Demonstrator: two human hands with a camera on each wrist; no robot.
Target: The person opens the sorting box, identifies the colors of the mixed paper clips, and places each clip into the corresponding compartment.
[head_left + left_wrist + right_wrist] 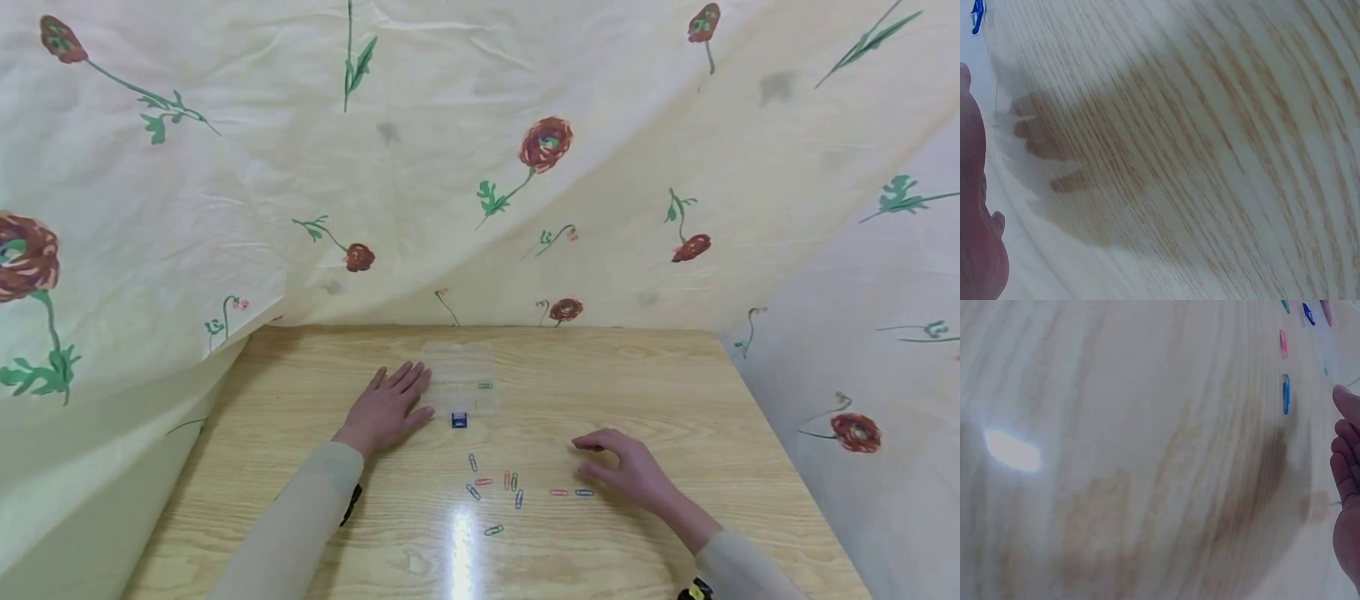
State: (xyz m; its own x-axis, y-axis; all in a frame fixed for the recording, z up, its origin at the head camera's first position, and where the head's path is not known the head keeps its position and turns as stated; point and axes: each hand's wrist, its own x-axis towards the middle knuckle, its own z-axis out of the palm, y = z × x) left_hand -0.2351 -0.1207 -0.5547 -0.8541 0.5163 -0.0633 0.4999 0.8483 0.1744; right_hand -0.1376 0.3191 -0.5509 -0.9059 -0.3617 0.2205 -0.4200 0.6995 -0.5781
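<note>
A clear plastic box lies with its lid folded back and a blue latch at its front. One green paper clip is in its right part. My left hand is spread beside the box's left side, fingers straight; whether they touch the box I cannot tell. My right hand hovers with slightly bent fingers and holds nothing. Nearest to it are a blue paper clip and a pink paper clip. In the right wrist view the thumb and fingers stand apart from the blue clip.
More paper clips lie in front of the box, among them a red one, a dark blue one and a green one. Flowered cloth hangs behind and beside the wooden table.
</note>
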